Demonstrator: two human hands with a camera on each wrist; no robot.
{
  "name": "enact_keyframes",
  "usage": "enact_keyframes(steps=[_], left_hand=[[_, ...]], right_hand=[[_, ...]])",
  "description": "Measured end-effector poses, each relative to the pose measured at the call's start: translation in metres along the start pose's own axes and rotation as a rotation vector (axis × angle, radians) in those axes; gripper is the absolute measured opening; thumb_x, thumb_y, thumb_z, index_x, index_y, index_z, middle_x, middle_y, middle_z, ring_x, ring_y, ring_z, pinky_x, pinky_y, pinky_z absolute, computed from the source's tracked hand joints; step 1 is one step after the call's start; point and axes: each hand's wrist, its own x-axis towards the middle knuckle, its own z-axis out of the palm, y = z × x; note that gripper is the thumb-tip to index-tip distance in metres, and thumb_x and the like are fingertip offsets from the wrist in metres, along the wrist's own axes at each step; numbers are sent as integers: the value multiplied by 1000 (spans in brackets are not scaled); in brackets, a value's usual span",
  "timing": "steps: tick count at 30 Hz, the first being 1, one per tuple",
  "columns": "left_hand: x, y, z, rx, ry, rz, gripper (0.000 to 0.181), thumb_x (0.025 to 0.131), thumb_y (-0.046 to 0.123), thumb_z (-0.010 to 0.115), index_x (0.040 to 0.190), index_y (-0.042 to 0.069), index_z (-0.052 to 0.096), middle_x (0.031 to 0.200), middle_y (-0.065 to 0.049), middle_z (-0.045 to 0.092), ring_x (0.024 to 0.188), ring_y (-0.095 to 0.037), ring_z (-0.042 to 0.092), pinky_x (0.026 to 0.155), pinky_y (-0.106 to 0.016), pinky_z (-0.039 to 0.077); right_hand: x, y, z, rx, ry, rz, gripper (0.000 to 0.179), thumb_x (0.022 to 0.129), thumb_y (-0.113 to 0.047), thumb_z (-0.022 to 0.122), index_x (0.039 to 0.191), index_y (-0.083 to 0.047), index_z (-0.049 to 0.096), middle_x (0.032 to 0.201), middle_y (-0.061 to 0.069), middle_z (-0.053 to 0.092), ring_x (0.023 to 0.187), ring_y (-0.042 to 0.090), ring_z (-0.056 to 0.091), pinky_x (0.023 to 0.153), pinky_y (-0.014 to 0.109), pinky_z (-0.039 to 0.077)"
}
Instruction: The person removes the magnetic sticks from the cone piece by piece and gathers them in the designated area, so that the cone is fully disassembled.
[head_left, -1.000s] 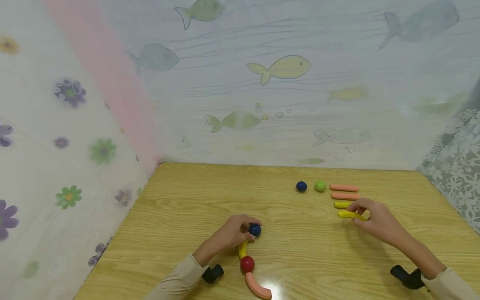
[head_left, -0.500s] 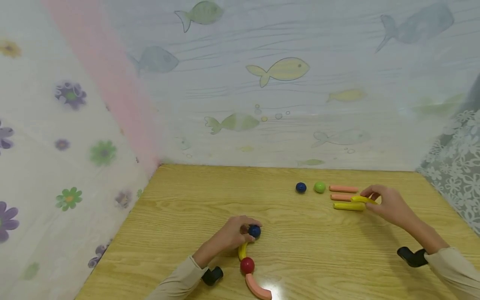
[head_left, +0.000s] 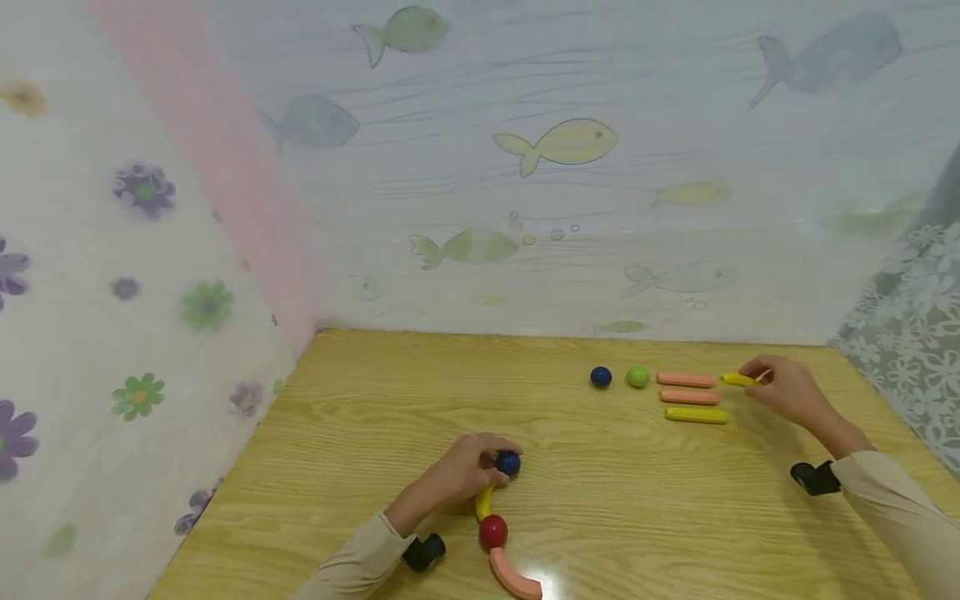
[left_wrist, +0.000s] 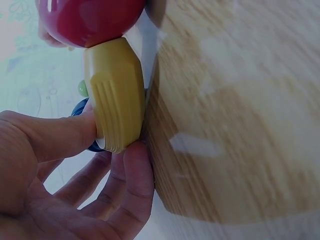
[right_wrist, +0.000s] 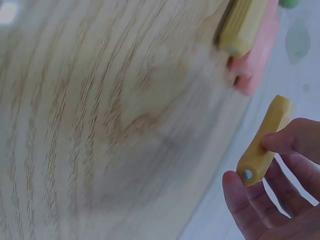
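My left hand grips a dark blue ball between thumb and fingers. The ball joins one end of a curved yellow magnetic stick, which the thumb and fingertips also meet in the left wrist view. A red ball follows along this chain, then a curved salmon stick toward the near edge. At the right, my right hand pinches another curved yellow magnetic stick with a round metal dot at its end. It is held just right of the far salmon stick.
Left of the right hand lie a second salmon stick and a straight yellow stick. A green ball and another dark blue ball sit in line with them. A patterned curtain borders the wooden table behind.
My right hand has lifted the curved yellow stick from in front of the straight yellow one and carried it away, to the right of the far salmon stick. The left hand keeps its place.
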Motion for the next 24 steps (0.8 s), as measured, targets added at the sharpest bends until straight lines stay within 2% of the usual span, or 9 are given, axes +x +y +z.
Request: enact_keyframes(steps=[8, 16, 24], left_hand=[[-1, 0, -1, -13, 6, 11, 37, 82, 4, 72, 117, 13, 67, 121, -7, 61, 92, -16, 62, 74, -22, 49], [-2, 1, 0, -23, 5, 8, 37, 82, 4, 72, 118, 14, 67, 119, -5, 62, 90, -13, 61, 73, -22, 48], [-2, 2, -1, -16, 0, -4, 37, 83, 4, 72, 118, 14, 67, 119, -5, 62, 90, -13, 60, 73, -22, 48]], right_hand=[[10, 21, 5, 5, -32, 67, 19, 83, 1, 65, 96, 14, 61, 91, 30, 60, 78, 42, 56, 65, 50, 48], [12, 37, 8, -24, -46, 75, 17, 80, 2, 59, 92, 14, 60, 84, 27, 60, 76, 43, 55, 65, 52, 46], [8, 39, 11, -27, -20, 60, 18, 79, 7, 56, 96, 13, 60, 89, 33, 58, 78, 46, 55, 65, 53, 45]])
